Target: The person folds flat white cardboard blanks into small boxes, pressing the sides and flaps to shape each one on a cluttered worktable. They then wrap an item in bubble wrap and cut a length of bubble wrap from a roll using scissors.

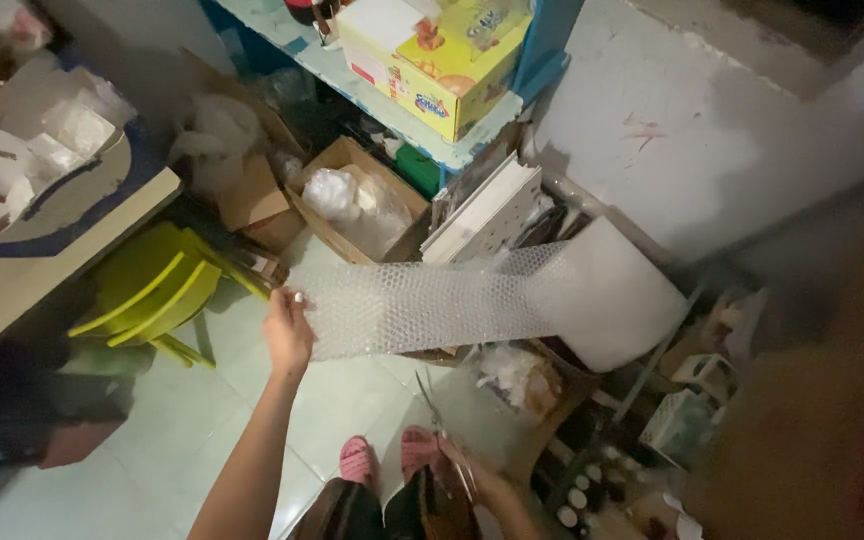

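Head: left hand point(288, 330) grips bubble wrap point(422, 300) sheet, long axis horizontal.

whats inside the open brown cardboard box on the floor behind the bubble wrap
The open brown cardboard box holds crumpled clear plastic bags, bunched and whitish. Whatever lies beneath them, and the box bottom, is covered. The stretched sheet of bubble wrap, pulled by the left hand, hides its near corner.
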